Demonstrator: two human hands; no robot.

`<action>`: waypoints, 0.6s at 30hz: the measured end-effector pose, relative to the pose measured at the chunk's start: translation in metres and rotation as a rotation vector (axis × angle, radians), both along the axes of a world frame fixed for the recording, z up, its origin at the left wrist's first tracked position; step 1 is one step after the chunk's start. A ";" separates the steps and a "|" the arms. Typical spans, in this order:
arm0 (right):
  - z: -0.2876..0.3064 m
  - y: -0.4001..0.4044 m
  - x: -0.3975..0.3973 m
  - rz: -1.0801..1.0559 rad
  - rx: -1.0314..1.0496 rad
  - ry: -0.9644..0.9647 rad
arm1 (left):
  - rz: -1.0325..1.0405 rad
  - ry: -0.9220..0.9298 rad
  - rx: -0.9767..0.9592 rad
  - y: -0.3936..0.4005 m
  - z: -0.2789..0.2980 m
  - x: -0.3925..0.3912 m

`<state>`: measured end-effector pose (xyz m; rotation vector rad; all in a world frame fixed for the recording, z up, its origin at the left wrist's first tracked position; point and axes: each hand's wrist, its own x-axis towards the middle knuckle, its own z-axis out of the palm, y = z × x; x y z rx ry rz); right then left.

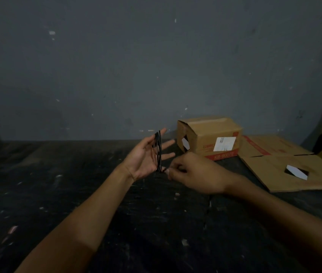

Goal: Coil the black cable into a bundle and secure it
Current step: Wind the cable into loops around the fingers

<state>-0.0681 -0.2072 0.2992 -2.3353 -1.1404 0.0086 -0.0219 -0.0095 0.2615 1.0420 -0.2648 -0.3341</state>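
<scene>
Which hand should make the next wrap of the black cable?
Right. The right hand already pinches the black cable at the coil's base, while the left hand, fingers spread, serves as the form.

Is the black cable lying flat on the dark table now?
No, the black cable is wound in loops around the open left hand, held above the table, while the right hand pinches its end.
</scene>
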 end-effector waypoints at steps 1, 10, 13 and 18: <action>0.010 -0.002 0.002 -0.016 -0.019 -0.046 | -0.027 0.000 0.024 0.001 -0.004 -0.001; 0.070 -0.026 0.039 -0.172 -0.096 -0.291 | -0.358 0.093 0.132 -0.008 -0.016 -0.022; 0.063 -0.027 0.050 -0.164 -0.006 -0.250 | -0.452 0.080 0.167 -0.013 -0.008 -0.028; 0.037 -0.030 0.068 -0.149 0.164 -0.111 | -0.558 0.037 0.183 -0.013 -0.001 -0.036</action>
